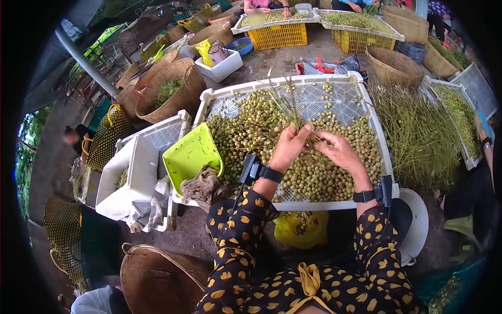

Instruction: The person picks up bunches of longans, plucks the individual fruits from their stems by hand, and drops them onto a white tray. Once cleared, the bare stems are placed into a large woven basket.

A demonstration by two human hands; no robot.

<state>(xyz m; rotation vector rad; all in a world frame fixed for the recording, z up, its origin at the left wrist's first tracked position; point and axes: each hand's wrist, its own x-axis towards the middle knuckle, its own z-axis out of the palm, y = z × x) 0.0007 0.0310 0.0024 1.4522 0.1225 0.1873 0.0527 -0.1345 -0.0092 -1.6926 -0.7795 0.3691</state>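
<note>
My left hand (290, 147) is closed around a bunch of thin green stems (288, 107), which stick up above my fingers. Close beside it on the right, my right hand (337, 150) has its fingers drawn together at the base of the bunch; whatever lies between them is hidden. Both hands hover over a white mesh tray (334, 99) heaped with small round yellow-green fruits (329, 183). Brown twigs (256, 131) lie among the fruits left of my hands. A lime-green scoop-shaped bin (192, 153) and a crumpled brown cloth (204, 187) rest at the tray's left corner.
A large pile of cut stems (418, 136) lies right of the tray. White foam box (128, 178) stands to the left. Wicker baskets (172, 89) line the left side, another basket (157, 277) is near my lap. Other people work at trays on yellow crates (277, 36) ahead.
</note>
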